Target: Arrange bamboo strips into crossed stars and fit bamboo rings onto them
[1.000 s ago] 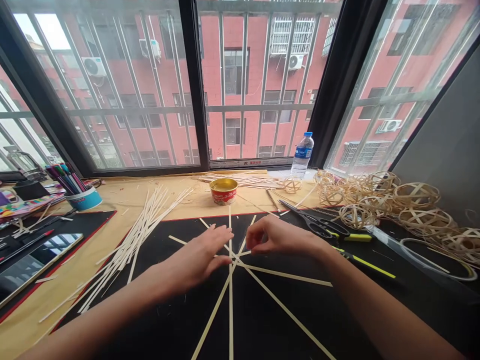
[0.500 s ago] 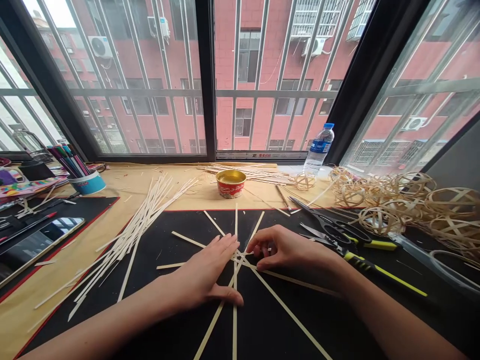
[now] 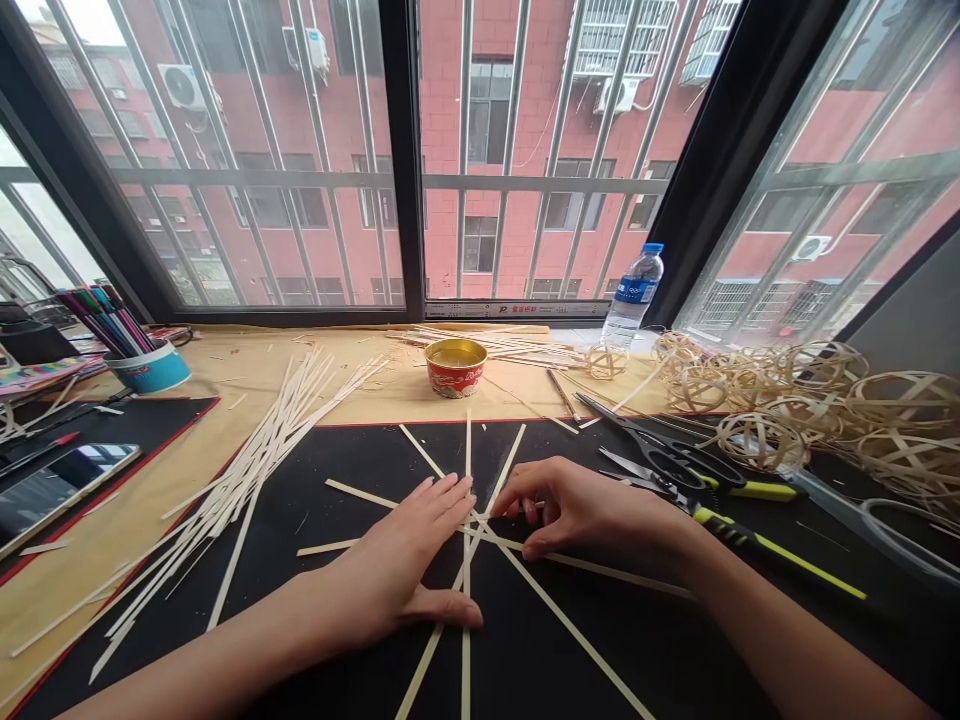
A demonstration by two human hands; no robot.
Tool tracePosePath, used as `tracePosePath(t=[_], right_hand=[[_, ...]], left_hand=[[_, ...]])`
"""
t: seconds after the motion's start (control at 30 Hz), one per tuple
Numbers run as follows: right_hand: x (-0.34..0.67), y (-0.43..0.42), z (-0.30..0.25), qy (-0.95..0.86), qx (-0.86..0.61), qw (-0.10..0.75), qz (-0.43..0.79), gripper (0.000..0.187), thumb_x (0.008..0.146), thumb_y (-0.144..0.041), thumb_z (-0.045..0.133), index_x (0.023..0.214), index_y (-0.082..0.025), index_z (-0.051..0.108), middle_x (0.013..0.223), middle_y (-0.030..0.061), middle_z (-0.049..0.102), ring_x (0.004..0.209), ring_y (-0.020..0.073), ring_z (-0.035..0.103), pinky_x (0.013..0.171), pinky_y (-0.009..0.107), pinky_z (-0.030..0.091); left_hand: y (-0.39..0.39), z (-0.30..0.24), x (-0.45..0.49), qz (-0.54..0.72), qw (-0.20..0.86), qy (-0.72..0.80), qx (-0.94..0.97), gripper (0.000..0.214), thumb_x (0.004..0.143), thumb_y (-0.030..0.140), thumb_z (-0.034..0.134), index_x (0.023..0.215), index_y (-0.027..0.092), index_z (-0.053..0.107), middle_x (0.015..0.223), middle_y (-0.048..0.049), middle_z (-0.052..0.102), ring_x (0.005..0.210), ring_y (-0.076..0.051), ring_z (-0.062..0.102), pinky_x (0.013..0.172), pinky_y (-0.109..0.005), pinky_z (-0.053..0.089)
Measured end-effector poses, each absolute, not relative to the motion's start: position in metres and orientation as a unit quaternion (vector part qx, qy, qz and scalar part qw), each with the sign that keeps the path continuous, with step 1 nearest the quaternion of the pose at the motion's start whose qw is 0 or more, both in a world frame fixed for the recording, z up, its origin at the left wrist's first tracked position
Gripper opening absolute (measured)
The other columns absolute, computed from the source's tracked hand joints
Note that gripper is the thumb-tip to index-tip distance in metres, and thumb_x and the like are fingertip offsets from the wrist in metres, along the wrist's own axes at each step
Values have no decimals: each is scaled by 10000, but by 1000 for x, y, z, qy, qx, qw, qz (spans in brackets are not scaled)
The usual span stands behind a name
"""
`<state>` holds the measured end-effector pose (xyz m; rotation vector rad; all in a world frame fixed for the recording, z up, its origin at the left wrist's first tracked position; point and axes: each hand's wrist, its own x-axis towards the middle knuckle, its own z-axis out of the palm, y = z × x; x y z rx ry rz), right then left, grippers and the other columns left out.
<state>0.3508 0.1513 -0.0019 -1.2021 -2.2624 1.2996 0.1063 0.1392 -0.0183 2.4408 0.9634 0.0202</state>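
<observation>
Left hand [image 3: 414,548] spread over crossed strips [image 3: 480,527], right hand [image 3: 576,508] curled, pinch unclear, red tin [image 3: 455,370], pale lettering [image 3: 454,381] illegible

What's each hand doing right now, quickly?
Left hand: open, palm down over the crossed strips.
Right hand: fingers curled near the crossing; whether it holds a strip cannot be told.

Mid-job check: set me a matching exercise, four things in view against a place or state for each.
Things:
1. left hand
2. red tin
3. plastic water bottle
4. pen cup

Places or states:
A. topped with a blue cap
B. holding a bunch of pens
C. palm down over the crossed strips
D. open, gold-coloured inside

Pairs: 1-C, 2-D, 3-A, 4-B
</observation>
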Motion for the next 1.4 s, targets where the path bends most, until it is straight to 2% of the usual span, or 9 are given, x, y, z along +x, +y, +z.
tracePosePath(t=[0.5,0.63,0.73,0.87,0.97,1.03,1.2,1.4], right_hand=[[352,155,-8,-776,-413,139,457,496,620,-410,805,1041,-162,719,941,45,668,761,152,533,681,267,471],[354,153,-6,-770,-412,142,465,521,606,-421,812,1050,-167,715,929,40,662,772,156,550,689,265,475],[356,152,-2,-761,-426,153,465,543,592,-440,816,1043,-156,711,893,36,658,757,154,554,667,257,470],[360,151,3,-792,-431,161,402,531,588,-475,810,1012,-170,712,923,44,660,830,180,562,690,263,463],[361,150,6,-812,-441,143,355,545,577,-495,808,1019,-192,709,978,53,635,892,205,565,707,270,461],[360,149,6,-817,-452,128,336,545,568,-483,815,1020,-199,707,995,55,619,920,220,564,711,272,458],[358,149,5,-813,-467,114,329,505,573,-426,821,1001,-188,698,980,51,627,927,233,576,778,308,455],[358,150,3,-811,-466,112,335,486,561,-386,832,970,-171,684,949,47,651,907,234,591,806,331,464]], left_hand=[[136,-8,108,-25,246,360,899,917,781,607,622,1475,145,240,1557,-125,150,1441,-282,94,1160,-472,171],[137,-15,107,-2,256,368,894,983,741,613,662,1489,174,198,1559,-122,148,1441,-287,87,1157,-485,179],[139,-18,105,24,244,351,904,1060,702,653,669,1492,148,173,1556,-146,127,1438,-294,67,1161,-508,123],[145,-15,103,12,226,357,907,1094,633,692,691,1456,99,281,1535,-202,168,1432,-320,81,1156,-536,91],[149,-12,102,-1,228,343,911,1021,646,665,702,1427,110,350,1530,-196,204,1431,-320,108,1156,-542,67],[150,-11,101,-3,239,335,911,984,675,639,698,1435,126,342,1538,-177,199,1431,-318,108,1158,-539,67],[146,-9,99,-11,275,363,890,952,702,601,700,1458,180,306,1559,-142,151,1427,-355,65,1136,-561,181],[149,-9,100,-5,267,337,903,934,715,527,729,1463,185,287,1547,-137,206,1432,-307,133,1162,-520,119]])
